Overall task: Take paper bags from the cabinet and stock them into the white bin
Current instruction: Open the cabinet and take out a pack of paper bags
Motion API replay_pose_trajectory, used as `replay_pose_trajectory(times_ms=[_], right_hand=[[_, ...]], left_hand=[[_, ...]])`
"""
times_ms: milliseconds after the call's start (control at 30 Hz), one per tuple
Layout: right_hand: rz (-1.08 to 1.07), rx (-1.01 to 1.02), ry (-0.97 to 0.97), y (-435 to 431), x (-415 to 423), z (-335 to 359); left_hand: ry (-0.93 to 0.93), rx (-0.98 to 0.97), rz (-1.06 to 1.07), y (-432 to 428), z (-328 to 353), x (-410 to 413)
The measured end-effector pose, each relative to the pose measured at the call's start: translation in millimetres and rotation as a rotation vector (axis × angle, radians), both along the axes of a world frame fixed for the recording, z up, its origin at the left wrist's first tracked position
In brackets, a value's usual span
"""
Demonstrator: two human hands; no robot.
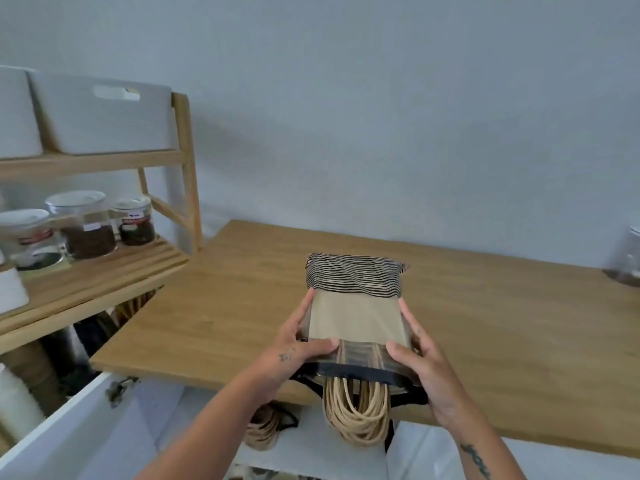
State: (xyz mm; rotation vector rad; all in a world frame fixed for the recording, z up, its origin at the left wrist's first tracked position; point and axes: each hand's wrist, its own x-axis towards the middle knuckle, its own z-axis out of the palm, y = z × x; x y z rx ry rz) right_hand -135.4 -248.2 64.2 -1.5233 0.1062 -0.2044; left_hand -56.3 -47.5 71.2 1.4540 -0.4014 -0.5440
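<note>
A thick stack of folded brown paper bags (358, 317) lies flat above the wooden countertop (214, 306), its layered edges striped at the far end. Beige and black rope handles (356, 410) hang from the near end over the counter's front edge. My left hand (298, 344) grips the stack's left side with the thumb on top. My right hand (419, 362) grips the right side the same way. Below, inside the open cabinet, more paper bags (266, 427) with handles lie on a white shelf. A white bin (104, 116) with a cut-out handle stands on the upper left shelf.
A wooden rack (183, 174) stands at the left with several glass jars (86, 223) on its lower slatted shelf. A second white bin (15, 112) sits at the far left. The white cabinet door (69, 427) hangs open at lower left. A glass container (628, 258) is at the right edge.
</note>
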Motion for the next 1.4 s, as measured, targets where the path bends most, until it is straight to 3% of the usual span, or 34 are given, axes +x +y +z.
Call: replay_pose_trajectory(times_ms=[500,967,1400], right_hand=[[-0.183,0.061,0.08,-73.9,173.1,10.9],[-0.131,0.076,0.156,-194.1,240.3,-3.4],[-0.089,0.058,0.166,-215.2,245.4,-55.3]], left_hand=[[0.024,0.011,-0.187,-84.2,11.1,202.6],[0.119,0.048,-0.075,-199.7,-4.2,246.3],[0.172,0.175,-0.003,-220.7,-51.9,252.1]])
